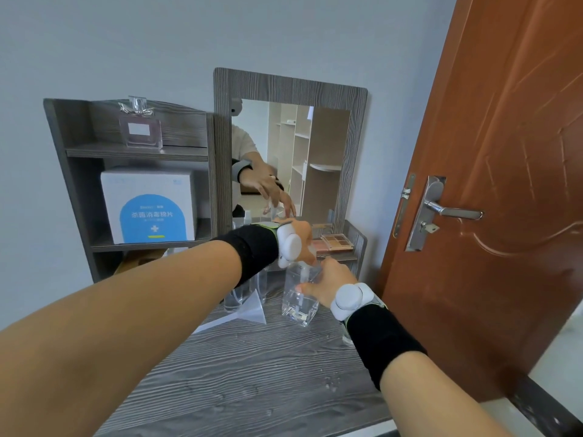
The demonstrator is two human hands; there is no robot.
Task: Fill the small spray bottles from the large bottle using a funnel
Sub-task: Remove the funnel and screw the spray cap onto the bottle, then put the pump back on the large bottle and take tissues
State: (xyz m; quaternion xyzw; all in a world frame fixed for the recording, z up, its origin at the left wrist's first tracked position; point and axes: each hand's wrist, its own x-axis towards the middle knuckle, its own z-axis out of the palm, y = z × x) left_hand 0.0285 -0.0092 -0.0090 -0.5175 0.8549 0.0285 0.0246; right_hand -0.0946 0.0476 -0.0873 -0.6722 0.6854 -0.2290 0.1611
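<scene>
Head view: square clear bottle [299, 305] stands upright on the grey table [252, 373], far centre, in front of the mirror [315, 146]. Right hand [331, 277] grasps its upper body, thumb on the near face, fingers wrapped round the right side. Left hand [303, 237] sits over the bottle's top. Its fingers are mostly hidden, but the mirror shows them curled down round the cap. Clear funnel [249, 310] lies on the table just left of the bottle.
</scene>
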